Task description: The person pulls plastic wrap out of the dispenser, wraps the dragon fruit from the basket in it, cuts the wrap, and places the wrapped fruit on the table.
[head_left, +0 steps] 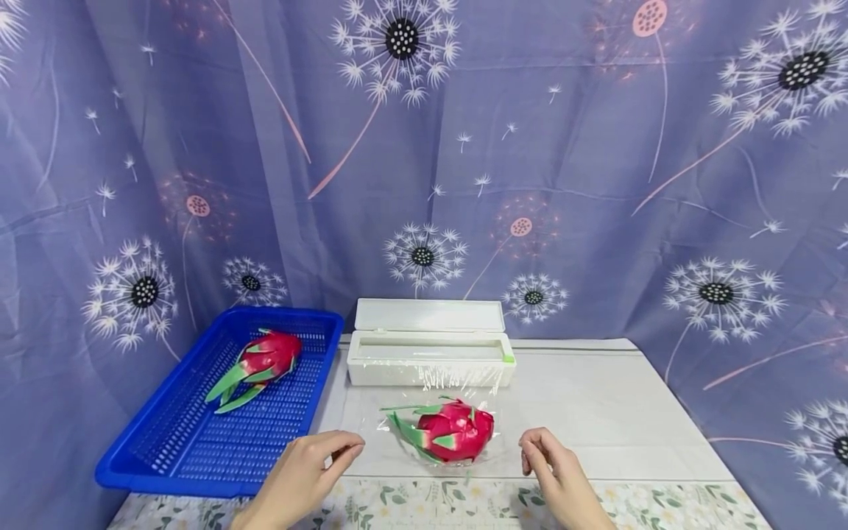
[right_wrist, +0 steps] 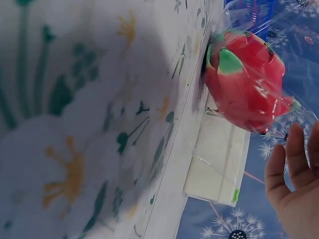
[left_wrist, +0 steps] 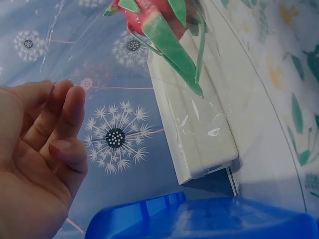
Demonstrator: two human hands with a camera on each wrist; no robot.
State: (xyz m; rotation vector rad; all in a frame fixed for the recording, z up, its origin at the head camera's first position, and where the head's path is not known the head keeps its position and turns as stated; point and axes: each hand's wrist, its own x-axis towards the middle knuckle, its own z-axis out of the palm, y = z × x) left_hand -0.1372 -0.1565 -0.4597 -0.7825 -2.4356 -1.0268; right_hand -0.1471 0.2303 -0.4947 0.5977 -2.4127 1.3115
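Head view: two hands [head_left: 298, 470] [head_left: 559, 471] pinch one film [head_left: 440, 379]; two dragon fruits [head_left: 460, 433] [head_left: 274, 355], one basket [head_left: 179, 484], one box [head_left: 361, 372].

In the head view, both forearms and the near edge of the table [head_left: 616, 412] are cut off by the lower frame, while the outline of the clear film [head_left: 444, 375] about the dragon fruit [head_left: 460, 430] is too faint to be traced. In the left wrist view, the fruit is cropped by the top edge, the left hand [left_wrist: 42, 139] by the left edge and the blue basket [left_wrist: 199, 219] by the bottom. In the right wrist view, the right hand [right_wrist: 299, 184] is cut off at the frame's right, and the floral cloth [right_wrist: 114, 119] is blurred.
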